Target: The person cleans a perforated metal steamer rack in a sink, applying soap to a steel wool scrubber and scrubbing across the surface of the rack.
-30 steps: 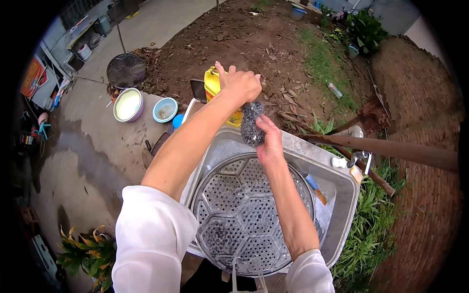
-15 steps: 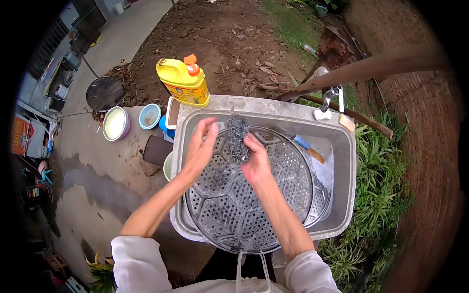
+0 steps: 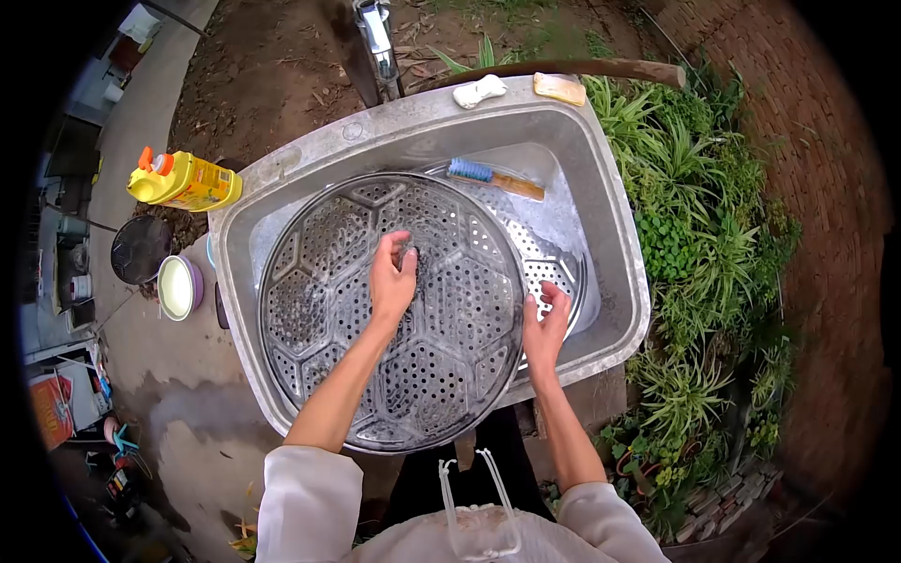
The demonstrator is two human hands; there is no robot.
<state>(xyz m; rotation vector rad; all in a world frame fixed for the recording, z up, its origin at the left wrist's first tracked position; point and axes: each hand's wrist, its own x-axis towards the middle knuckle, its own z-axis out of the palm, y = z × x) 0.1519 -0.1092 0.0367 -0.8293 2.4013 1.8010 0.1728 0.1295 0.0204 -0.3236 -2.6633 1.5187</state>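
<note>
A large round perforated metal tray (image 3: 441,324) lies in the grey sink (image 3: 619,253), its near edge over the sink's front rim. Over the tray's middle, my left hand (image 3: 391,281) is curled with thumb and forefinger near each other; something dark at the fingertips blends with the metal. My right hand (image 3: 545,328) is beside the tray's right rim, fingers and thumb apart, nothing visible between them. Beneath the tray, a second perforated metal piece (image 3: 540,267) shows at the right. A brush (image 3: 502,178) with blue bristles lies near the sink's back wall. The grey scouring pad cannot be made out.
A yellow bottle (image 3: 197,183) with an orange cap stands left of the sink. A white lump (image 3: 480,91) and a yellowish sponge (image 3: 560,89) sit on the back rim near the tap (image 3: 377,38). A basin (image 3: 178,287) is at the left; plants (image 3: 685,244) grow at the right.
The view has swung right. My right hand has left the scouring pad and moved to the tray's right rim. My left hand has come over the tray's middle, its fingers more curled.
</note>
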